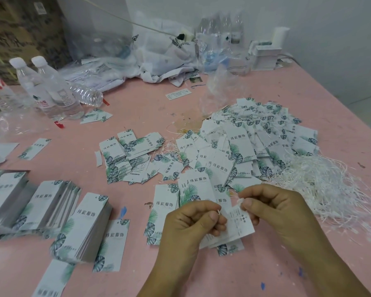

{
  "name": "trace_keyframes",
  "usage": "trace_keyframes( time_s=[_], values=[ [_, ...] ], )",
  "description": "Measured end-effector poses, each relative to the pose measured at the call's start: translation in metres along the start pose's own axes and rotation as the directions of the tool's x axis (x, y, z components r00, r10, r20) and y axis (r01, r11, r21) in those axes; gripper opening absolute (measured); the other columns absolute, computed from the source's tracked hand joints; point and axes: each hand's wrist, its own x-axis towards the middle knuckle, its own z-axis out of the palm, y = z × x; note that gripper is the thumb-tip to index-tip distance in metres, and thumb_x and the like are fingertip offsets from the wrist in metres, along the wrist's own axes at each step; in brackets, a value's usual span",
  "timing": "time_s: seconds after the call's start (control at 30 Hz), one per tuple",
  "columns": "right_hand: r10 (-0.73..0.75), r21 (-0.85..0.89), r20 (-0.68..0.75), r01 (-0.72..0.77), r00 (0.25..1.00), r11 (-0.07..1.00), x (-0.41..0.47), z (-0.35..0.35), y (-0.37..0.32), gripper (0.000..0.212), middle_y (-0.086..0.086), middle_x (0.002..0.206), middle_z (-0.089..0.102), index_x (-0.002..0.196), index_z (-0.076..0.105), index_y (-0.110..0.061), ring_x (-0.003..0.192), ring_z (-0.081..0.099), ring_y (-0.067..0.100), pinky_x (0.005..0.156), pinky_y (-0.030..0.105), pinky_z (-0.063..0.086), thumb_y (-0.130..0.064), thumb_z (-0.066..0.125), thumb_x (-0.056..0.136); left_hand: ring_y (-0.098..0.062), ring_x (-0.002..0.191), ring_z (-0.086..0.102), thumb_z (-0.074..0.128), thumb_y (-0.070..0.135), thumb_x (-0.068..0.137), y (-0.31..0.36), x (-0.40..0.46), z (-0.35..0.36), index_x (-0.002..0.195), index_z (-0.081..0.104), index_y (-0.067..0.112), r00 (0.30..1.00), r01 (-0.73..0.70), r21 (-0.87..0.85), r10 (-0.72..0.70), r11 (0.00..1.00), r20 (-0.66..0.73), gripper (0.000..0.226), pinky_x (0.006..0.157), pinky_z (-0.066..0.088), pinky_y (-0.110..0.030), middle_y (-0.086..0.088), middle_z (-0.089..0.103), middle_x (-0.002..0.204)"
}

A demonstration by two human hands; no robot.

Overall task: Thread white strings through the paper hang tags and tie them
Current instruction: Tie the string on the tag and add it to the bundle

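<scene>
Just above the near edge of the pink worktop (pixel 137 116), a small white hang tag (pixel 241 224) printed with tiny dark text is held between two hands, a short white string (pixel 238 201) looped at its top. The left hand (pixel 189 224) has its fingers curled, thumb and forefinger pinching one end of the string; the right hand (pixel 272 206) is curled likewise, pinching the other end just above the tag. Behind them lies a big heap of strung tags (pixel 255 138) with green leaf print, too many to count, and a tangle of loose white strings (pixel 321 185) to the right. At left, three neat stacks of tags (pixel 86 224) stand side by side. Two upright capped water bottles (pixel 49 86) stand far left, with one lying bottle beside them.
</scene>
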Motion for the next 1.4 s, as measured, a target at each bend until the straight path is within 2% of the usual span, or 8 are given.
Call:
trace_keyframes(
  time_s=[0.17, 0.33, 0.6, 0.8, 0.9, 1.07, 1.2, 1.4],
  values=[
    [-0.008, -0.026, 0.036, 0.009, 0.999, 1.000, -0.003, 0.001, -0.001, 0.024, 0.006, 0.060, 0.066, 0.083, 0.077, -0.022, 0.052, 0.056, 0.011, 0.052, 0.018, 0.049, 0.001, 0.069, 0.082, -0.013, 0.065, 0.064, 0.077, 0.027, 0.073, -0.001, -0.001, 0.001, 0.085, 0.077, 0.015, 0.999, -0.040, 0.051, 0.039, 0.998, 0.004, 0.017, 0.065, 0.053, -0.021, -0.009, 0.071, 0.071],
    [-0.046, -0.015, 0.074, 0.047, 0.996, 0.999, -0.006, 0.002, -0.002, 0.018, 0.003, 0.067, 0.070, 0.086, 0.078, -0.025, 0.056, 0.060, 0.004, 0.055, 0.015, 0.049, -0.021, 0.073, 0.069, -0.011, 0.064, 0.065, 0.080, 0.022, 0.069, -0.001, -0.002, 0.005, 0.085, 0.078, 0.017, 0.998, -0.050, 0.074, 0.047, 0.996, 0.036, 0.016, 0.063, 0.054, -0.021, -0.004, 0.072, 0.071],
    [-0.121, -0.026, 0.062, 0.123, 0.991, 0.992, -0.009, 0.006, -0.001, 0.016, -0.003, 0.073, 0.073, 0.085, 0.079, -0.028, 0.064, 0.063, -0.001, 0.060, 0.009, 0.048, -0.024, 0.073, 0.070, -0.011, 0.064, 0.061, 0.074, 0.023, 0.077, 0.002, -0.003, 0.006, 0.082, 0.074, 0.020, 0.995, -0.094, 0.106, 0.090, 0.990, 0.042, 0.007, 0.064, 0.051, -0.019, -0.001, 0.069, 0.069],
    [-0.204, -0.186, 0.054, 0.211, 0.977, 0.960, -0.013, 0.010, 0.000, 0.014, -0.004, 0.078, 0.072, 0.087, 0.075, -0.037, 0.067, 0.062, 0.023, 0.065, 0.028, 0.052, -0.031, 0.077, 0.074, -0.008, 0.063, 0.053, 0.070, 0.031, 0.079, 0.005, -0.005, 0.009, 0.080, 0.070, 0.023, 0.995, -0.104, 0.153, 0.102, 0.983, 0.020, 0.008, 0.060, 0.046, -0.018, 0.003, 0.061, 0.066],
    [-0.275, -0.249, 0.077, 0.286, 0.958, 0.926, -0.013, 0.012, 0.001, 0.018, -0.007, 0.079, 0.070, 0.090, 0.073, -0.037, 0.064, 0.060, 0.017, 0.062, 0.028, 0.051, -0.025, 0.076, 0.078, -0.006, 0.061, 0.049, 0.070, 0.032, 0.077, 0.006, -0.007, 0.010, 0.078, 0.071, 0.027, 0.994, -0.113, 0.193, 0.113, 0.975, 0.013, 0.005, 0.057, 0.042, -0.018, 0.008, 0.058, 0.064],
    [-0.344, -0.283, 0.104, 0.360, 0.933, 0.889, -0.014, 0.014, 0.003, 0.015, -0.011, 0.080, 0.070, 0.094, 0.072, -0.040, 0.063, 0.060, 0.012, 0.059, 0.027, 0.051, -0.035, 0.067, 0.080, -0.002, 0.057, 0.047, 0.071, 0.033, 0.072, 0.008, -0.009, 0.013, 0.074, 0.072, 0.028, 0.991, -0.126, 0.225, 0.131, 0.966, -0.007, 0.005, 0.054, 0.040, -0.015, 0.012, 0.056, 0.060],
    [-0.351, -0.299, 0.093, 0.363, 0.932, 0.882, -0.014, 0.014, 0.005, 0.016, -0.010, 0.080, 0.070, 0.094, 0.072, -0.042, 0.059, 0.059, 0.016, 0.057, 0.030, 0.051, -0.037, 0.066, 0.079, -0.002, 0.057, 0.047, 0.070, 0.034, 0.072, 0.008, -0.008, 0.013, 0.073, 0.072, 0.027, 0.991, -0.123, 0.225, 0.130, 0.967, -0.015, 0.007, 0.054, 0.040, -0.015, 0.010, 0.057, 0.060],
    [-0.350, -0.296, 0.084, 0.358, 0.933, 0.885, -0.015, 0.014, 0.005, 0.018, -0.013, 0.079, 0.072, 0.094, 0.072, -0.042, 0.059, 0.062, 0.014, 0.059, 0.026, 0.054, -0.038, 0.067, 0.078, -0.006, 0.054, 0.043, 0.070, 0.033, 0.071, 0.008, -0.009, 0.014, 0.072, 0.071, 0.026, 0.991, -0.117, 0.244, 0.129, 0.963, -0.034, 0.008, 0.052, 0.037, -0.016, 0.012, 0.053, 0.058]
  ],
)
